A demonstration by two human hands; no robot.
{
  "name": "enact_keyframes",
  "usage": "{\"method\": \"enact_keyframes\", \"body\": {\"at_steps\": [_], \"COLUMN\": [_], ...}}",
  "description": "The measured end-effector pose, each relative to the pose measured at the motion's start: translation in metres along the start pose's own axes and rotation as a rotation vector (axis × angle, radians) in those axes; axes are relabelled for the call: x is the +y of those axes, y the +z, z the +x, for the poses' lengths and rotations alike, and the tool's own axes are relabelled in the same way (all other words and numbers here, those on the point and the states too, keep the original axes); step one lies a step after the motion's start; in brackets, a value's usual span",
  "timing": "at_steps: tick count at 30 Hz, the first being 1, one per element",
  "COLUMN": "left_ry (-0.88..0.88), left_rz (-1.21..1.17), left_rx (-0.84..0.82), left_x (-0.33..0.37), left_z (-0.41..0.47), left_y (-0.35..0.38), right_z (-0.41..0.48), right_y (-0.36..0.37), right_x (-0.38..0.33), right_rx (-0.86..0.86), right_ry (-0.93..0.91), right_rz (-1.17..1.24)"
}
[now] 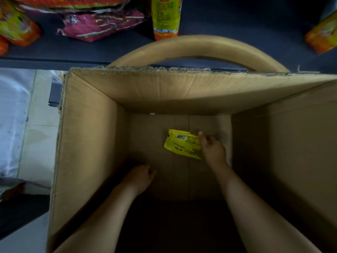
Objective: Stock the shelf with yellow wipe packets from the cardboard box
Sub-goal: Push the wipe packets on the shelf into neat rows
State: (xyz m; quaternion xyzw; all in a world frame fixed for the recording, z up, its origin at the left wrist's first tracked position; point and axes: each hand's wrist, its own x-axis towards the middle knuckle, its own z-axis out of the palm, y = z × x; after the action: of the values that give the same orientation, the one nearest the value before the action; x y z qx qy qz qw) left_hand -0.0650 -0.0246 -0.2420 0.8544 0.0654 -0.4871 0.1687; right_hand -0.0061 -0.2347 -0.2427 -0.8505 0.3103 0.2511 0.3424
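Left hand (140,177) loosely curled, empty; right hand (212,150) grips yellow wipe packet (181,145), barcode up, print illegible.

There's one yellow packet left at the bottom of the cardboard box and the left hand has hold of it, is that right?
Not quite. The head view shows the right hand, not the left, with its grip on the yellow packet. The left hand holds nothing. The rest is right.

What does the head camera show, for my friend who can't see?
Deep in a box, the right hand grips the only yellow packet; the left hand nearby holds nothing. A shelf lies beyond.
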Motion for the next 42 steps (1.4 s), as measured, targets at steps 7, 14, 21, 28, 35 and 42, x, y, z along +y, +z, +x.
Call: {"method": "enact_keyframes", "body": {"at_steps": [7,14,21,28,35,42], "left_ry": [0.000,0.007,0.066,0.143,0.220,0.343], "left_rz": [-0.038,-0.078,-0.143,-0.098,0.044,0.230], "left_rx": [-0.010,-0.007,0.061,0.125,0.167,0.397], "left_x": [0.000,0.005,0.019,0.039,0.063,0.105], "left_z": [0.005,0.010,0.004,-0.028,-0.112,-0.233], "left_y": [0.000,-0.002,-0.015,-0.045,-0.089,-0.141], "right_z": [-0.014,-0.019,-0.034,-0.068,-0.125,-0.197], "right_y": [0.012,0.015,-0.003,-0.031,-0.089,-0.197], "right_x": [-0.007,0.025,0.034,0.015,-0.016,-0.069], "right_rx": [0.166,0.230,0.072,-0.062,-0.020,0.047], "right_ry": [0.175,0.232,0.348,0.359,0.200,-0.080], "right_rz": [0.214,0.488,0.988,1.077,0.912,0.849]}}
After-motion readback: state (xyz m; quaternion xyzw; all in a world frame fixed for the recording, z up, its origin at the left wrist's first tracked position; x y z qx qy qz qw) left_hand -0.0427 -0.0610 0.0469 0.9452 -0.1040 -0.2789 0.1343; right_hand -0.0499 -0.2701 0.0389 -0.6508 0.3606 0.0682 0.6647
